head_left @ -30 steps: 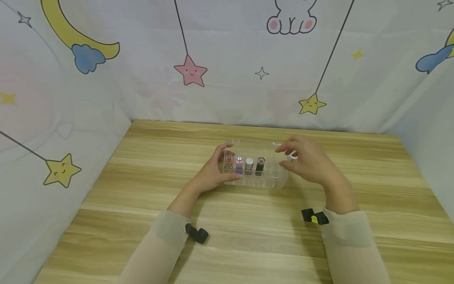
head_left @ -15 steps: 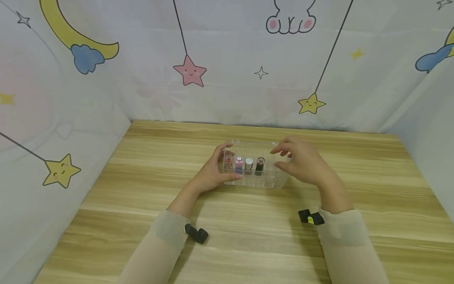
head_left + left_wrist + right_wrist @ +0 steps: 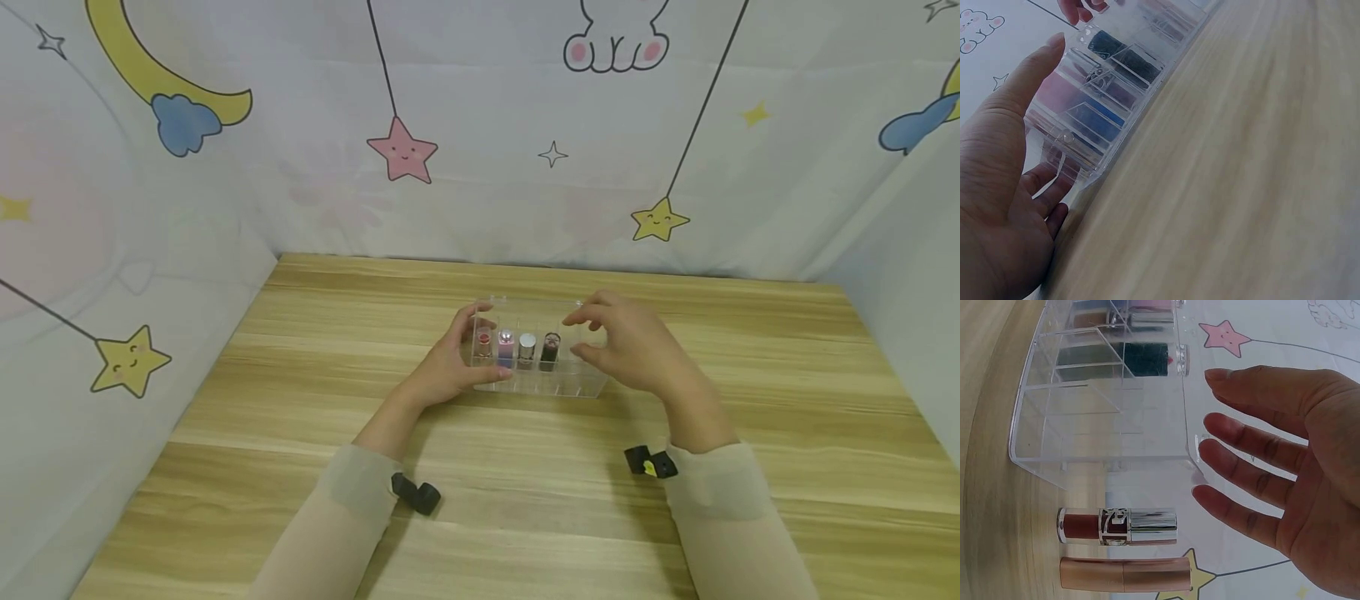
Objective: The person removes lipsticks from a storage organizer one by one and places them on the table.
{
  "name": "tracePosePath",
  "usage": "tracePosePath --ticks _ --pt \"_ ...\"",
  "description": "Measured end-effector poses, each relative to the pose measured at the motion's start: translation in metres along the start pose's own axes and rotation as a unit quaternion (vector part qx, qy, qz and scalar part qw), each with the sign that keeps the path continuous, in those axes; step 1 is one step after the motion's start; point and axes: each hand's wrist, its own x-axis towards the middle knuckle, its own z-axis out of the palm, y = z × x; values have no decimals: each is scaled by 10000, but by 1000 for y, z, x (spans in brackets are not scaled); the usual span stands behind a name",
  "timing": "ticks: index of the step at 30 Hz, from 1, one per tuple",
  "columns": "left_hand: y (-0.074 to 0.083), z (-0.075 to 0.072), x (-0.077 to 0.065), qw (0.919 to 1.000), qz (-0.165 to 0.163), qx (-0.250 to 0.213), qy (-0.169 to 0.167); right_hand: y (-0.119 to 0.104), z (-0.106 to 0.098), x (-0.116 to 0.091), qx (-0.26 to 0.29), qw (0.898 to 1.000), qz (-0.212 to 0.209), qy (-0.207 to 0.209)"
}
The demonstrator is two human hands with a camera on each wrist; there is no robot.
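Note:
A clear divided lipstick organizer (image 3: 581, 385) stands on the table, several lipstick tubes upright in its compartments. From the left in the head view these are a red-topped tube (image 3: 484, 342), a pink-and-blue tube (image 3: 506, 348), a silver-capped tube (image 3: 527, 346) and a dark tube (image 3: 551, 350). My left hand (image 3: 446, 371) grips the organizer's left end, thumb in front and fingers behind. Over the right part of the organizer hovers my right hand (image 3: 633, 343), fingers apart and holding nothing. In the right wrist view its fingertips (image 3: 1217, 453) are above the compartments.
Beyond the organizer's right end, a silver-capped red tube (image 3: 1119, 526) and a copper-coloured tube (image 3: 1124, 575) stand side by side in the right wrist view; my right hand hides them from the head camera. A printed curtain (image 3: 480, 208) backs the wooden table (image 3: 525, 500).
My right hand has moved left over the organizer, from its right edge toward the dark tube. The left hand and the organizer have stayed in place.

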Motion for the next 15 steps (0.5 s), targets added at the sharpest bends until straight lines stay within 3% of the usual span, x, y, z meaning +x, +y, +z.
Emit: tracePosePath --ticks 15 --pt "0 0 1 10000 -64 -17 29 -6 10 5 -346 9993 108 -43"
